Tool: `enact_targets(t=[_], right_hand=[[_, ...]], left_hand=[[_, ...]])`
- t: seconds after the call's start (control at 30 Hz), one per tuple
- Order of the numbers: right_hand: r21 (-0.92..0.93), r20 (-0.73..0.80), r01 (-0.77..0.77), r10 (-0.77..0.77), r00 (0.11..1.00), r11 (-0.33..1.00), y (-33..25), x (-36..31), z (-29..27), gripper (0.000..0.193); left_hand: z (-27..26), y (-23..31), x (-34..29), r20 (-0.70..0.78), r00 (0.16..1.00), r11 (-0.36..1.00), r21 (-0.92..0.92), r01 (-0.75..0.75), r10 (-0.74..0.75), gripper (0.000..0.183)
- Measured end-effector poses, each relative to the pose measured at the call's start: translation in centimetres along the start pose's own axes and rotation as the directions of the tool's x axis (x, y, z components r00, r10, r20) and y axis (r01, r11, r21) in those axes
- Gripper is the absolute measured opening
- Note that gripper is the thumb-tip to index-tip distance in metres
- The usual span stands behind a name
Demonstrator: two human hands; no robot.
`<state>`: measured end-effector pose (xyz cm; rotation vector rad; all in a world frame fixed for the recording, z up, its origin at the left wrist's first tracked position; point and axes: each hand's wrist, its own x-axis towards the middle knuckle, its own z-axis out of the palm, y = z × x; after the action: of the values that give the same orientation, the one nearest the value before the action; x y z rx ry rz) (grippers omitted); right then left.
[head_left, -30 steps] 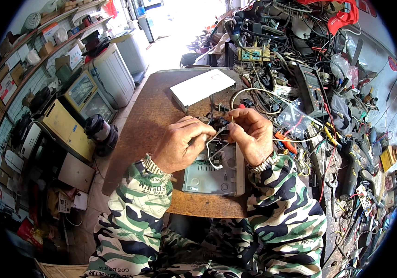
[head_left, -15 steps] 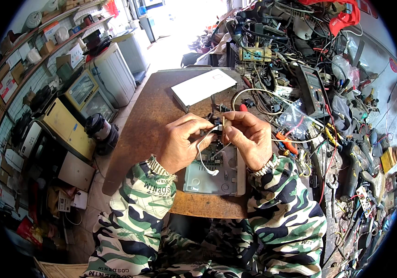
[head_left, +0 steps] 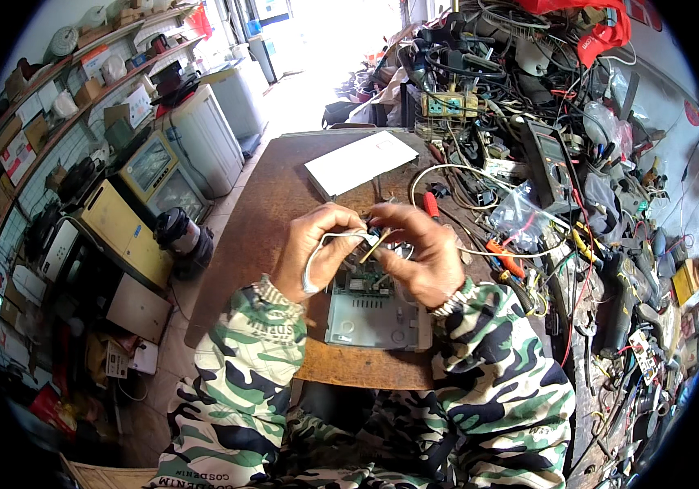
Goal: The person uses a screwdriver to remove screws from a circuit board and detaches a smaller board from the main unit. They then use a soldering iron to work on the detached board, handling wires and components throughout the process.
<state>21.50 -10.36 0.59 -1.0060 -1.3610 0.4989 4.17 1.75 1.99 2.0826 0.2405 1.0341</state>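
My left hand (head_left: pixel 314 244) is closed, pinching a thin white cable (head_left: pixel 309 273) close to its upper end; the rest loops down over the hand. Opposite it, my right hand (head_left: pixel 424 257) grips a slim tan, brass-coloured strip (head_left: pixel 376 244) between thumb and fingers, tilted up to the right. The strip meets the cable end, and fingers hide the exact contact. Beneath both hands lies an opened, shallow grey casing (head_left: pixel 363 330) with a green circuit board (head_left: pixel 366 279) in its far part, partly covered by my hands.
A white cover panel (head_left: pixel 361 163) lies at the far side of the brown table (head_left: pixel 243 244). A red-handled tool (head_left: pixel 431 204) lies right of my hands. Cables, a multimeter (head_left: pixel 551 163) and tools crowd the right bench. Appliances and shelves line the left.
The tan strip has gone from upright to slanted. The white cable has swung left, its loose end now beside my left wrist. Both hands have shifted slightly left.
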Motion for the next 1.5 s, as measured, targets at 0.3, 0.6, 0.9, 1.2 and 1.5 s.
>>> enact_targets(t=[0.3,0.6,0.9,1.2,1.5], right_hand=[[-0.039,-0.018,0.078,-0.078,0.997,0.996,0.2,0.5,0.1,0.038],[-0.372,-0.041,0.154,-0.182,0.982,0.915,-2.2,3.1,1.5,0.043],[-0.49,0.182,0.309,-0.251,0.951,0.815,-2.0,4.9,2.1,0.066],[-0.58,0.017,0.264,-0.313,0.95,0.771,-1.5,2.1,1.8,0.066],[-0.582,-0.046,0.275,-0.369,0.928,0.765,-0.7,1.5,2.4,0.058]], left_hand=[[-0.9,0.9,0.2,0.129,0.984,0.97,0.194,-0.145,0.121,0.021],[-2.5,1.6,-0.3,0.104,0.948,0.801,-0.512,0.311,-0.302,0.03],[-3.9,0.2,-0.2,0.08,0.925,0.574,-0.763,0.297,-0.372,0.027],[-3.5,-1.7,-0.2,0.235,0.927,0.499,-0.789,0.358,-0.292,0.035],[-3.5,-2.0,-0.7,0.188,0.932,0.511,-0.793,0.331,-0.311,0.034]])
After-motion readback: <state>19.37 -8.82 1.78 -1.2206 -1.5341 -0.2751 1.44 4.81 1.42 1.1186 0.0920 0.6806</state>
